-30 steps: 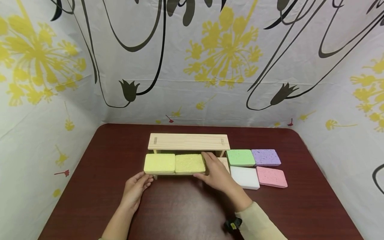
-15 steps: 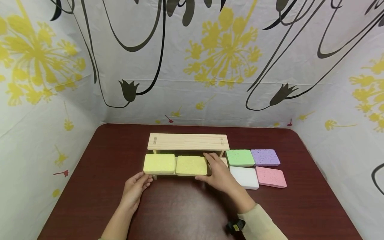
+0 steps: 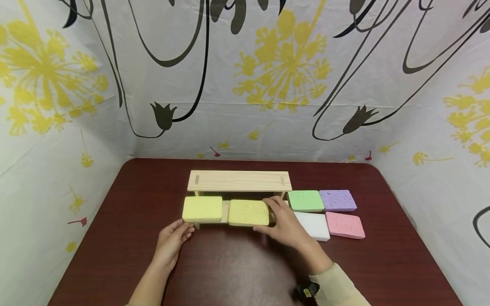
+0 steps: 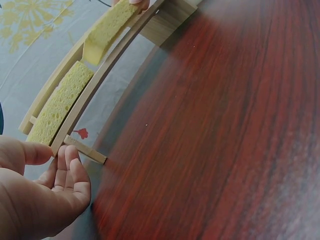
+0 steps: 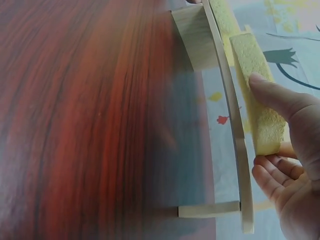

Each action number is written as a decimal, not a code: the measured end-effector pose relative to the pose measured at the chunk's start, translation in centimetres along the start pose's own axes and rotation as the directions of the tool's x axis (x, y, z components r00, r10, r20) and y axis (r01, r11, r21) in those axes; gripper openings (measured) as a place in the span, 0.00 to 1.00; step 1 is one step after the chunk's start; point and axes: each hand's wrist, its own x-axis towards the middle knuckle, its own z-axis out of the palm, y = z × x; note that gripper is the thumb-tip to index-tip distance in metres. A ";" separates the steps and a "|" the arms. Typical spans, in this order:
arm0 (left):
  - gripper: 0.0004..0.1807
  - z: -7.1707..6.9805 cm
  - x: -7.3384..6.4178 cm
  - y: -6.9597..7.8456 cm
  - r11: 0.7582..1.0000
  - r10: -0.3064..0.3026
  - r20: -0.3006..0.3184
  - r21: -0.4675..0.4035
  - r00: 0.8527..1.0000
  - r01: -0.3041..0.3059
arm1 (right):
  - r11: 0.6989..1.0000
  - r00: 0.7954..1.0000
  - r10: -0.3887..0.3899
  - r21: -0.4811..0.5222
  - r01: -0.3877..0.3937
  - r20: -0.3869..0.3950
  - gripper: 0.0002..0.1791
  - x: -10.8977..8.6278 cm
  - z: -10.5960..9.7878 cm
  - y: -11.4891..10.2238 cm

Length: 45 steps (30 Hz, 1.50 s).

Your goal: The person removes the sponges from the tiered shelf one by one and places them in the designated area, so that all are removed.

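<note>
Left hand pinches shelf at 8 o'clock: brace it; right hand pinches 3 o'clock yellow sponge: keep flat.

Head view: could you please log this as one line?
left hand: grips wooden rack; right hand: holds right yellow sponge; left yellow sponge: on wooden rack, apart

— Item one?
— Bench, one: dark red-brown, wood-grained, far corners rounded, faintly glossy under soft light.
— Item two?
— White cloth, surrounding three sides: printed yellow flower heads, dark tulips.
</note>
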 end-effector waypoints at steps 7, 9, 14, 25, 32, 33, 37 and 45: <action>0.32 0.0 0.0 0.0 1.000 0.000 0.002 -0.004 1.000 0.000 | 0.999 0.999 -0.039 0.023 0.040 -0.022 0.46 -0.7 -0.8 0.6; 0.32 0.0 0.0 0.0 1.000 0.000 0.003 -0.004 1.000 0.000 | 0.998 0.998 -0.050 0.027 0.051 -0.029 0.46 -0.9 -1.0 0.8; 0.32 0.1 0.1 0.1 1.000 0.000 0.003 -0.004 1.000 0.000 | 0.995 0.993 -0.097 0.025 0.098 -0.063 0.46 -1.4 -1.5 1.4; 0.32 0.1 0.2 0.1 1.000 0.000 0.001 -0.012 1.000 0.000 | 0.987 0.980 -0.160 0.010 0.162 -0.115 0.45 -2.5 -2.2 2.6; 0.32 0.1 0.0 0.1 1.000 0.002 -0.004 -0.012 1.000 -0.002 | 0.993 0.988 -0.117 0.004 0.118 -0.098 0.44 -3.5 -2.8 2.8; 0.32 0.1 0.0 0.1 1.000 0.002 -0.004 -0.011 1.000 -0.002 | 0.994 0.989 -0.110 0.007 0.111 -0.096 0.44 -3.6 -2.9 2.8; 0.31 0.1 0.0 0.0 1.000 0.001 -0.006 -0.012 1.000 -0.001 | 0.995 0.991 -0.094 0.010 0.096 -0.094 0.45 -4.2 -3.1 3.1; 0.30 0.2 -0.1 -0.1 0.999 -0.007 -0.015 -0.036 1.000 0.007 | 0.995 0.989 -0.092 0.011 0.094 -0.112 0.45 -5.5 -3.4 3.9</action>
